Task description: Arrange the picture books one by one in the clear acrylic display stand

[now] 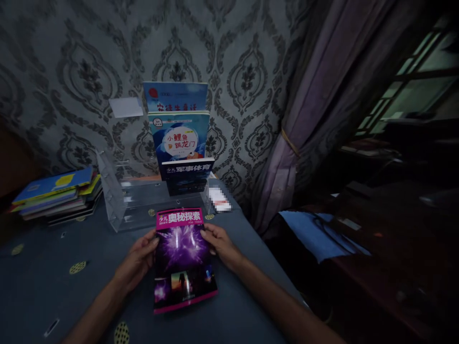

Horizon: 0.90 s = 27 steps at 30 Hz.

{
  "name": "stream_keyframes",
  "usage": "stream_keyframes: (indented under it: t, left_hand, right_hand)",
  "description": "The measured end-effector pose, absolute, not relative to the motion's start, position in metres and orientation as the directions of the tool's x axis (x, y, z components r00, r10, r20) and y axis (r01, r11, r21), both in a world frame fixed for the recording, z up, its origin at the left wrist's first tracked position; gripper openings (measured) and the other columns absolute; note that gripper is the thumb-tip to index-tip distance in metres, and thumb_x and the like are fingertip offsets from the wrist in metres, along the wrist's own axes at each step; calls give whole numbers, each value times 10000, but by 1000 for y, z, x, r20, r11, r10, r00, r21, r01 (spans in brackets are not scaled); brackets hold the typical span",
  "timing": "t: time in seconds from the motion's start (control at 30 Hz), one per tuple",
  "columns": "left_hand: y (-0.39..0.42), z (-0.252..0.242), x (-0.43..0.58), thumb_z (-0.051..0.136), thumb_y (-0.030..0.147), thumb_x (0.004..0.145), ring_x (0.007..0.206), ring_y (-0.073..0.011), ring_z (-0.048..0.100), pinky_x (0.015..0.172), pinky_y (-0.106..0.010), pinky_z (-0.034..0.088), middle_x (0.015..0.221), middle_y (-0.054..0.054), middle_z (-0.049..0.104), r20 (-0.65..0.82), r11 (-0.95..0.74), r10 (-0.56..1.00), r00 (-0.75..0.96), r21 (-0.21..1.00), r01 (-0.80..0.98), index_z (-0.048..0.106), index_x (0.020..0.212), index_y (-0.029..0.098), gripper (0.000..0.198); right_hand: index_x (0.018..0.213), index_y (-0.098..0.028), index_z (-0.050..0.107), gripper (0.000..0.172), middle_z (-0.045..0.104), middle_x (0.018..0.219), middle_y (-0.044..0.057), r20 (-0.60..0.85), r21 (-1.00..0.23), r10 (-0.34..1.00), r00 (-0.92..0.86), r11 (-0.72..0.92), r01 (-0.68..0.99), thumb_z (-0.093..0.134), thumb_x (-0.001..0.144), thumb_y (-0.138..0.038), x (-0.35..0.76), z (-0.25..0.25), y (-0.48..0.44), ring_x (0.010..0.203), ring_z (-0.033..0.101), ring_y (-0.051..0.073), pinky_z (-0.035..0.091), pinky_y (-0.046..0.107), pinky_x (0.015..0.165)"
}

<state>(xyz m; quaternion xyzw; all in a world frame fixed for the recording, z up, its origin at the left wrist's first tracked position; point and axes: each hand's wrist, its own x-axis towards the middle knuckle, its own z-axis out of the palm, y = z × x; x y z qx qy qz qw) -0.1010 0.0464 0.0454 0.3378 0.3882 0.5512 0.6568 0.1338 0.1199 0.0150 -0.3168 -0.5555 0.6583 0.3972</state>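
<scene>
Both my hands hold a purple and black book [184, 258] with a magenta title band, its cover facing up. My left hand [142, 248] grips its left edge, thumb on the cover; my right hand [220, 243] grips the right edge the same way. The fingers beneath are partly hidden. Just beyond the book stands a clear acrylic stepped rack [114, 205]. Upright on its right side are a dark book [188, 177] in front, a blue book with a fish [181, 138] behind it, and another blue book [175, 95] at the back.
A stack of books [57, 196] lies left of the rack. A white item with a blurred face [220, 198] is at the rack's right end. Patterned wallpaper backs the table [89, 296]; a tied curtain [283, 172] hangs right, near a blue cloth [308, 231].
</scene>
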Motion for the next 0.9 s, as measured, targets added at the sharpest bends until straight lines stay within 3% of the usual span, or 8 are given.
stream_keyframes:
  t: [0.1,0.27,0.37,0.67,0.8,0.9]
  left_hand:
    - [44,61,-100,863,360,697,959,-242,711,805,-293,570,1116,-92,736,-110,120,993,48,905,-408,635,1253,203,622]
    - [38,84,-104,813,476,729,1178,-309,626,958,-387,535,1235,-81,697,11,-14,1000,-13,959,-283,621,1294,270,630]
    - [34,82,-111,785,518,742,1233,-319,589,1040,-404,489,1273,-68,680,81,-83,997,-17,983,-165,646,1280,288,601]
    - [19,72,-123,708,605,766,1323,-319,515,1144,-433,385,1319,-32,653,24,-20,1000,-20,987,158,687,1220,299,548]
    - [20,80,-125,733,545,761,1295,-320,529,1105,-420,431,1252,-38,683,73,-67,997,-14,963,260,697,1194,304,497]
    - [34,93,-125,738,481,767,1016,-290,658,833,-352,587,1131,-61,722,136,-140,990,37,949,284,713,1148,282,430]
  right_hand:
    - [997,-176,686,430,458,641,-63,73,-964,849,-524,-75,-257,732,779,-544,136,40,117,498,331,48,265,148,412]
    - [1108,-206,688,394,490,643,-48,307,-950,793,-526,222,-220,655,869,-518,147,84,112,511,412,75,384,176,440]
    - [1120,-217,698,357,565,729,-13,372,-926,755,-540,340,-163,607,909,-490,151,91,104,581,480,103,451,206,491]
    - [1207,-204,650,397,641,873,22,308,-951,777,-549,265,-159,560,939,-483,148,65,90,672,567,123,502,219,543]
    - [1212,-201,629,402,644,894,28,301,-952,772,-560,274,-134,543,946,-490,149,66,91,658,573,120,514,234,561]
    - [1185,-203,623,404,607,825,12,303,-950,778,-551,290,-114,541,937,-510,149,67,102,618,568,125,531,254,547]
